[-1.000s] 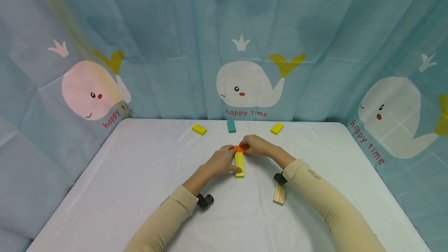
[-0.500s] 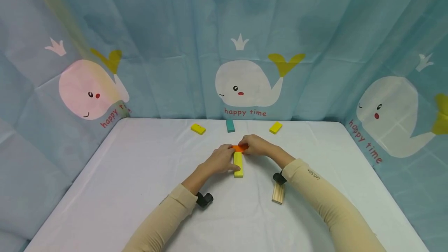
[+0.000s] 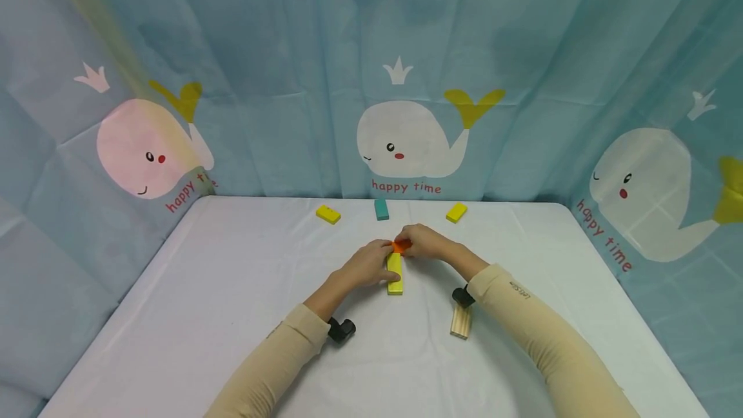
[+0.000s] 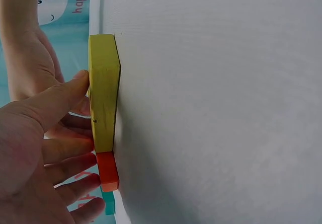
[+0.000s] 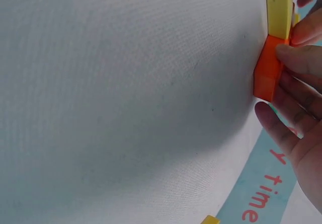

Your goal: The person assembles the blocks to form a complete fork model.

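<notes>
Carefully pinched the orange block (image 3: 400, 248) between the thumb and fingers of the right hand (image 3: 425, 241), on the white table (image 3: 232, 315) at the far end of the long yellow block (image 3: 395, 287), apparently against it. Rested the left hand (image 3: 366, 265) over the long yellow block with fingers spread, touching with the thumb; could not tell the pressure. Judged best to steady the long yellow block lightly, turn the orange block with small nudges, and check the meeting edges before letting go. Counted two hands, one orange block, one long yellow block, two smaller yellow blocks (image 3: 328, 214) (image 3: 456, 212) farther back, one teal block (image 3: 381, 209) between those, and three whales (image 3: 406, 140) printed on the curtain (image 3: 278, 140). Also found plain wood (image 3: 461, 323) by the right wrist camera (image 3: 462, 297), partly covered; could not tell whether one piece or several.
</notes>
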Demonstrator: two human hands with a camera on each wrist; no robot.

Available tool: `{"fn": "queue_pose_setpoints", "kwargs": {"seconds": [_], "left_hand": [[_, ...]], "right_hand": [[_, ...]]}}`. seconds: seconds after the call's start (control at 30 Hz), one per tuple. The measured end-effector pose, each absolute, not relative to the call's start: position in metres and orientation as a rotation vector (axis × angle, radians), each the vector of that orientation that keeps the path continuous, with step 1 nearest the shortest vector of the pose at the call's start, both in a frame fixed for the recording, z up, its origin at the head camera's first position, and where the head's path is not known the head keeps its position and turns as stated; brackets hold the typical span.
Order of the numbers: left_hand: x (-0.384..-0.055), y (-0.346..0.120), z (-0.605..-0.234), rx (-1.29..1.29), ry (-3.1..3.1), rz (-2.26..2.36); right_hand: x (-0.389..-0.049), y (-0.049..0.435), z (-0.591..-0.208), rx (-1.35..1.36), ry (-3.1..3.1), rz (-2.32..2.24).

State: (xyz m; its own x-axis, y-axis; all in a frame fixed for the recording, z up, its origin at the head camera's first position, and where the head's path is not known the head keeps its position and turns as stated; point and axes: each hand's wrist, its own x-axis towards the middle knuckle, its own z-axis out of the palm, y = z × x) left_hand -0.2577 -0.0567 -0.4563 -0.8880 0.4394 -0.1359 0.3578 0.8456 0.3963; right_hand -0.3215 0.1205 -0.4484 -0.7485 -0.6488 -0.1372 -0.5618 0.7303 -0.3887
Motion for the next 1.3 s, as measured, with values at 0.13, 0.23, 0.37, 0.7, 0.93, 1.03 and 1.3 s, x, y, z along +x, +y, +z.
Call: {"fn": "queue_pose_setpoints", "kwargs": {"seconds": [0.13,0.23,0.37,0.7,0.93,1.03,1.3], "left_hand": [[-0.258,-0.056,-0.456,0.605,2.792,0.546],[-0.259,-0.054,-0.456,0.594,2.784,0.560],[-0.260,-0.053,-0.457,0.591,2.789,0.551],[-0.261,-0.052,-0.456,0.601,2.797,0.488],[-0.261,-0.052,-0.455,0.544,2.776,0.519],[-0.262,-0.052,-0.457,0.529,2.768,0.544],[-0.262,-0.052,-0.462,0.525,2.782,0.513]], "right_hand": [[-0.321,0.121,-0.447,-0.942,2.671,-0.481],[-0.321,0.121,-0.447,-0.922,2.669,-0.486],[-0.321,0.123,-0.443,-0.867,2.667,-0.531],[-0.319,0.130,-0.428,-0.785,2.674,-0.631],[-0.307,0.137,-0.423,-0.818,2.682,-0.677],[-0.299,0.142,-0.421,-0.810,2.695,-0.687],[-0.280,0.159,-0.416,-0.808,2.752,-0.689]]}}
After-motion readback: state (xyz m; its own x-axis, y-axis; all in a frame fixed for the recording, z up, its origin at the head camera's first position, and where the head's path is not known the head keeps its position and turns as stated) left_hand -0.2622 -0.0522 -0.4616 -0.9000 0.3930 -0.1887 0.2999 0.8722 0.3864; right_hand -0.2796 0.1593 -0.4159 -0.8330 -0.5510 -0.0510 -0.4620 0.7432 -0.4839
